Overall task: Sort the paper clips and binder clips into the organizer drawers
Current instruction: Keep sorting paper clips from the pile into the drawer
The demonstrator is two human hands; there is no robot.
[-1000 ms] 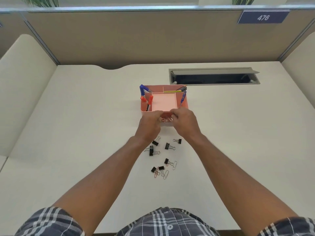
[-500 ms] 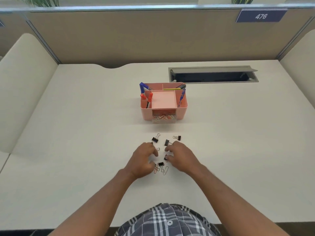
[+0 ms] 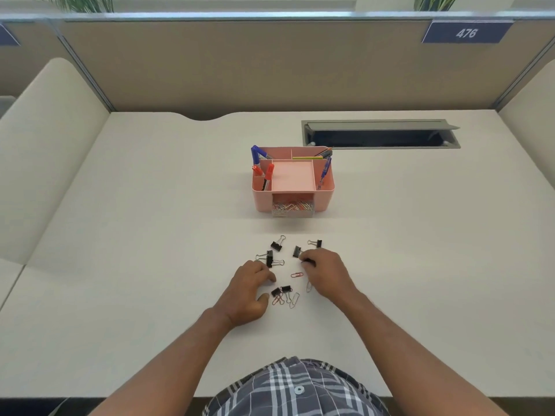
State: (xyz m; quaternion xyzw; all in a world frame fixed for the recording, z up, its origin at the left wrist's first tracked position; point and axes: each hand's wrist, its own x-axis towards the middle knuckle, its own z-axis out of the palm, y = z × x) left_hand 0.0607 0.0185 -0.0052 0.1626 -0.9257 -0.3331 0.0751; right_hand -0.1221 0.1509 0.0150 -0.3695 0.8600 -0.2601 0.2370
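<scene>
A pink desk organizer [image 3: 324, 195] stands mid-desk. Its clear drawer [image 3: 292, 209] sticks out at the front and holds a heap of paper clips. Black binder clips [image 3: 276, 245] lie scattered on the desk in front of it, with loose paper clips [image 3: 296, 275] among them. My left hand [image 3: 250, 292] rests on the desk with bent fingers and the thumb apart, nothing visible in it, just below a binder clip [image 3: 269, 258]. My right hand [image 3: 329, 273] pinches a black binder clip [image 3: 307, 261] at its fingertips. A silver paper clip [image 3: 308, 286] peeks out under that hand.
Pens and markers [image 3: 256, 154] stand in the organizer's side and back compartments. A grey cable hatch [image 3: 380, 135] is open at the back right of the desk. Beige partition walls enclose the desk on three sides.
Both hands came back from the organizer drawer to the clip pile. Since half a second ago they have spread apart, uncovering a red paper clip, and the right fingers closed on a binder clip.
</scene>
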